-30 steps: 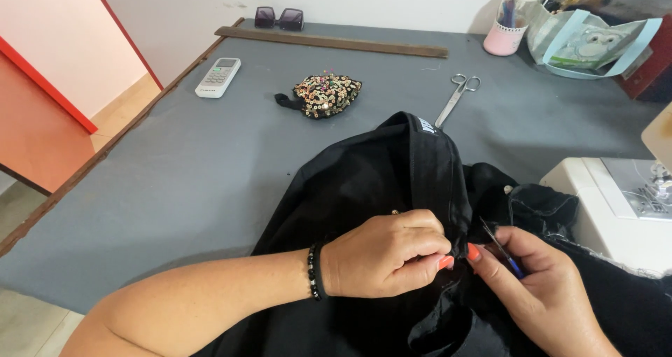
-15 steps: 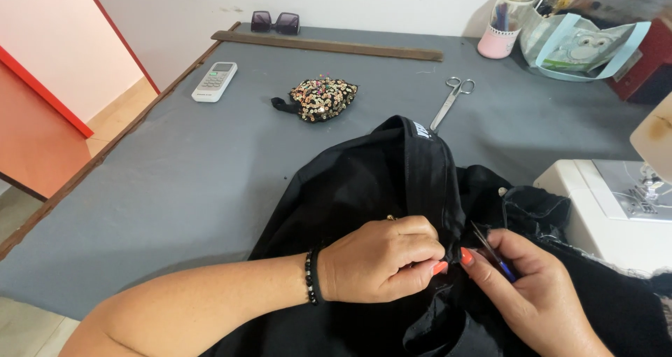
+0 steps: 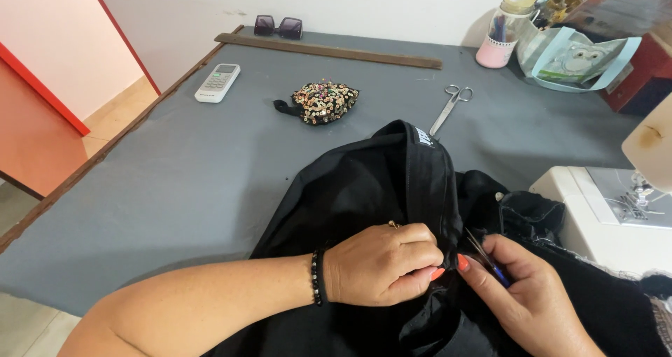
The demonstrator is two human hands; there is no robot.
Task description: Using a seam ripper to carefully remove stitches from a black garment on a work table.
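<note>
A black garment [image 3: 364, 189] lies bunched on the grey table [image 3: 175, 182] in front of me. My left hand [image 3: 381, 264], with a ring and a dark bead bracelet, pinches a seam of the garment between thumb and fingers. Just to its right, my right hand [image 3: 521, 294] grips a small blue-handled seam ripper [image 3: 488, 260], its thin metal tip pointing into the pinched seam. The two thumbs nearly touch.
A white sewing machine [image 3: 616, 213] stands at the right. Farther back lie scissors [image 3: 450, 107], a pincushion full of pins [image 3: 323, 102], a white remote [image 3: 218, 82], sunglasses [image 3: 278, 26], a long wooden ruler [image 3: 329, 50], a pink cup [image 3: 495, 47] and a light-blue bag [image 3: 581, 59].
Both hands stay on the seam with only slight shifts. The view has tilted a little.
</note>
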